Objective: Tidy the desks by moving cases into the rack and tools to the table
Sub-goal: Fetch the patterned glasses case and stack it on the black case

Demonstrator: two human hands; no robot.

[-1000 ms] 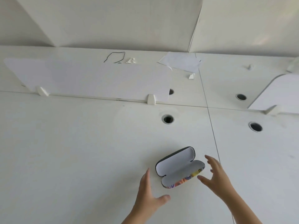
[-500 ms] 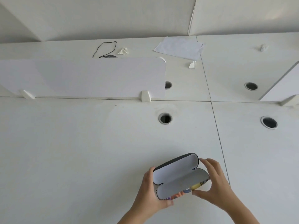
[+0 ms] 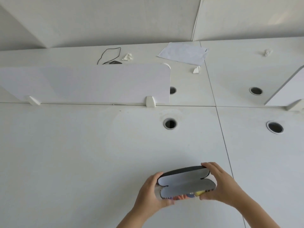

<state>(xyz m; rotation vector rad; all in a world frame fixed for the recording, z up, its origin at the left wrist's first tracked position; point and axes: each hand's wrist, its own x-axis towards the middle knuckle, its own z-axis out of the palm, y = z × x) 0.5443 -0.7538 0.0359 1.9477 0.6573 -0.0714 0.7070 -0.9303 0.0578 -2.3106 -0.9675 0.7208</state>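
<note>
Both hands grip the open glasses case (image 3: 185, 183) over the near desk (image 3: 82, 162): the left hand (image 3: 150, 194) wraps one end, the right hand (image 3: 219, 186) the other. Snapping the lid shut could pinch a fingertip.

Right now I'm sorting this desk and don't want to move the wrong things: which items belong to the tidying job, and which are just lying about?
Part of the job:
- open glasses case with white lining and colourful patterned shell, held by left hand and right hand

Just lying about:
- white paper sheet
- thin black looped cord
- crumpled white tissue scraps
- white upright divider panel
</note>
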